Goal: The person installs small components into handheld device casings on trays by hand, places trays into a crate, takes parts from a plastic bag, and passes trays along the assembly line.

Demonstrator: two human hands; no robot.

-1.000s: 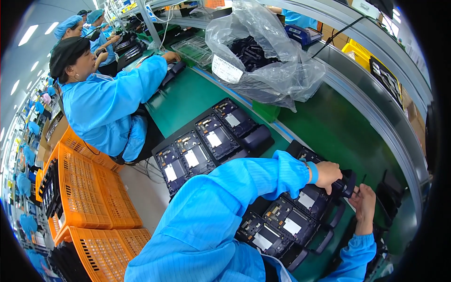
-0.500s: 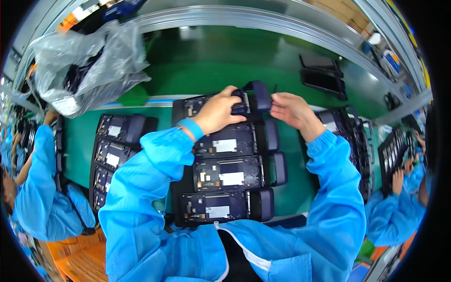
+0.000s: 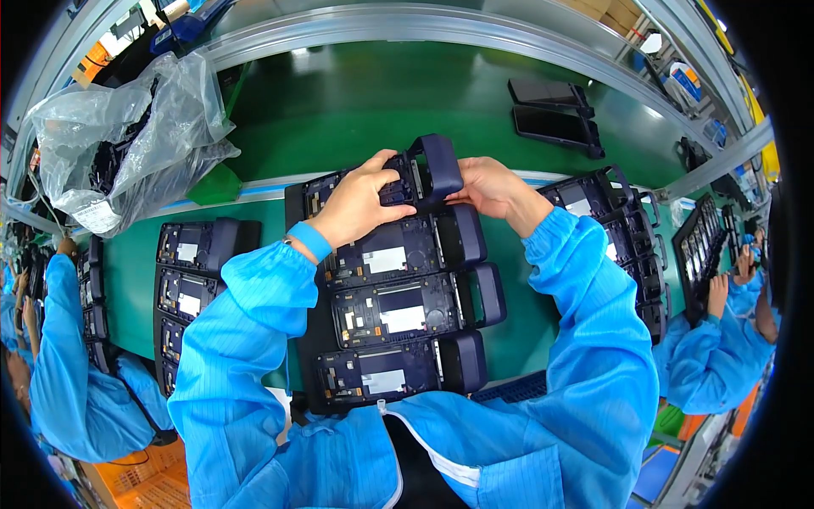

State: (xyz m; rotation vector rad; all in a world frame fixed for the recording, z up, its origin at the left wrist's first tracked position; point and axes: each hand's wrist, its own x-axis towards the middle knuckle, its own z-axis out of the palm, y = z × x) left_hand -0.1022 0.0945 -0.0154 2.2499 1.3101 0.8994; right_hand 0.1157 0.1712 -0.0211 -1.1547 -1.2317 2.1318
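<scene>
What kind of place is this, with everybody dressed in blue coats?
Probably an electronics assembly line. Trays of identical dark device housings sit on a long green belt, and a co-worker in the same blue coat works alongside.

The housing [image 3: 420, 174] is moulded in dark, matt plastic. The belt [image 3: 356, 102] is surfaced in smooth green material with a slight sheen. The bag [image 3: 127, 144] at far left is formed of crinkled, glossy clear film. The sleeves [image 3: 593, 339] are made of smooth blue cloth.
</scene>
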